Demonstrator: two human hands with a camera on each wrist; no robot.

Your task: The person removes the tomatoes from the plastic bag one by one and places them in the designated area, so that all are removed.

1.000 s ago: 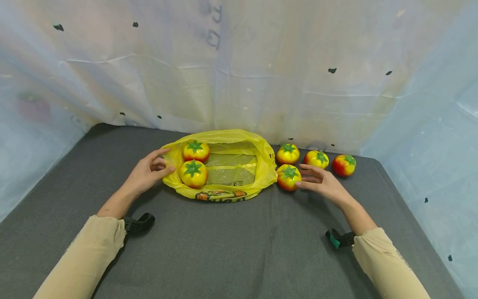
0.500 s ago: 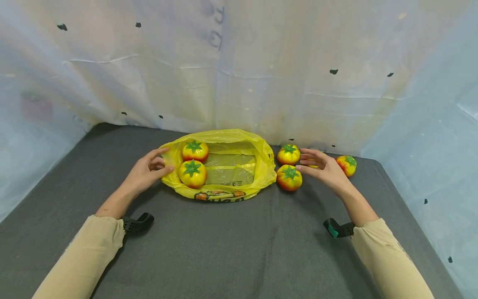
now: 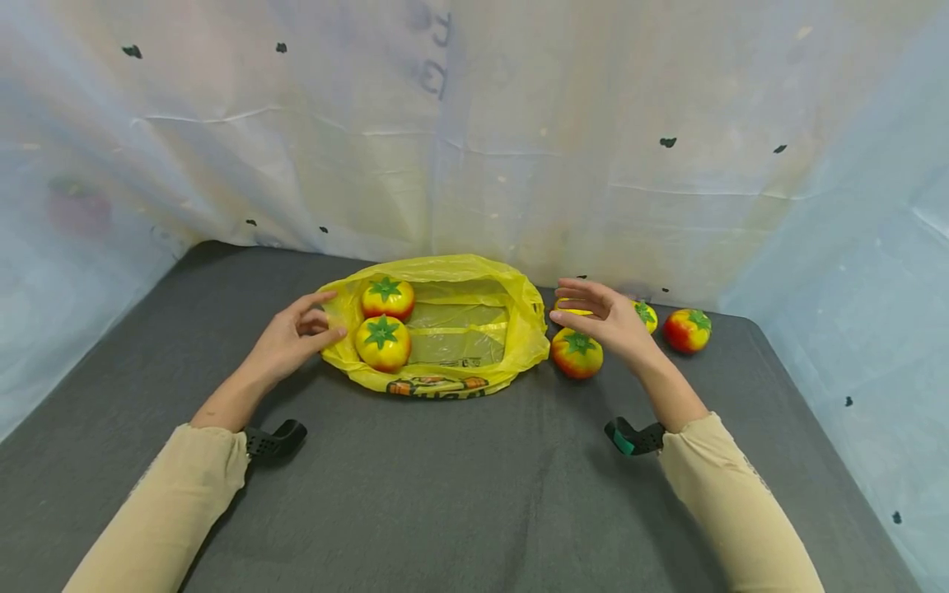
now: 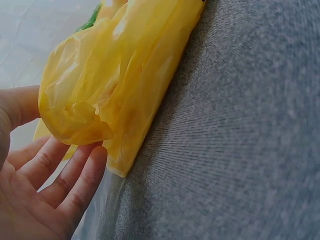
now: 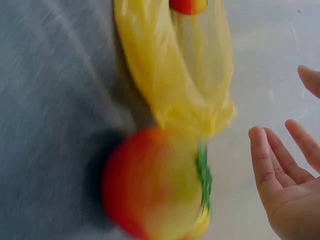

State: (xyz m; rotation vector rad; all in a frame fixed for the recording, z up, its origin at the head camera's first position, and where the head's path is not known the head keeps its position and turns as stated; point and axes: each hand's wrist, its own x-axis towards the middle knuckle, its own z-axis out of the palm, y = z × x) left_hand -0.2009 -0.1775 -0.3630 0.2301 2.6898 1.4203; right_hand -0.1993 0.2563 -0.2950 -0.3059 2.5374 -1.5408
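Note:
My left hand (image 3: 292, 338) stays at the left end of a yellow plastic bag (image 3: 445, 387), its relaxed fingers touching the film in the left wrist view, where the bag (image 4: 135, 90) bulges between thumb and fingers. Two toy tomatoes (image 3: 382, 344), yellow and red with green star-shaped tops, lie inside the bag. My right hand (image 3: 611, 321) hovers with nothing in it, overlapping a back tomato (image 3: 569, 305) that it partly hides. Just in front of that one, beside the bag's right end, sits another tomato (image 3: 577, 354), seen large and blurred in the right wrist view, where my hand (image 5: 295, 185) has its fingers spread.
Right of my right hand are a partly covered tomato (image 3: 647, 316) and a redder one (image 3: 686, 331). Dark grey cloth (image 3: 445, 494) covers the table. Pale plastic sheeting (image 3: 504, 181) hangs along the back and both sides.
My right hand goes from the front tomato back toward the one behind it to the right, then shifts left over the back tomato. My left hand and the bag stay nearly still.

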